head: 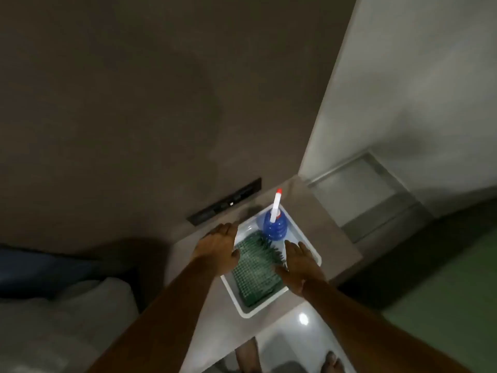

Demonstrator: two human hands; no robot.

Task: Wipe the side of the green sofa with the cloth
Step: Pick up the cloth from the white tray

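— Dim room on my feed: a brownish wall behind, a grey-brown ledge [317, 238] along it, and a white tray [309, 244] sitting on that ledge.

— What are the hands doing?

— Both are flat and spread, gripping nothing. My left hand [219, 244] hovers over the tray's left rim; my right hand [298, 267] sits over its right rim, thumb reaching toward the middle. Whether either is touching the tray, I can't tell.

— And the cloth?

— Between the hands, lying in the tray: a green waffle-textured cloth [255, 270], roughly flat, filling most of the near half. Just behind it stands a blue spray bottle [274, 224] with a white nozzle and red tip.

— Where's the sofa?

— A green surface [446, 305] shows at lower right, well apart from the tray; I judge that's the sofa, though it's too dark to be sure. Something pale and padded lies at lower left.

— So which step?

— The very start, I'd say: fetching the cloth. No wiping done. Next I need one hand to drop in, pinch the cloth without knocking the bottle, lift it clear, then turn right toward the green side.
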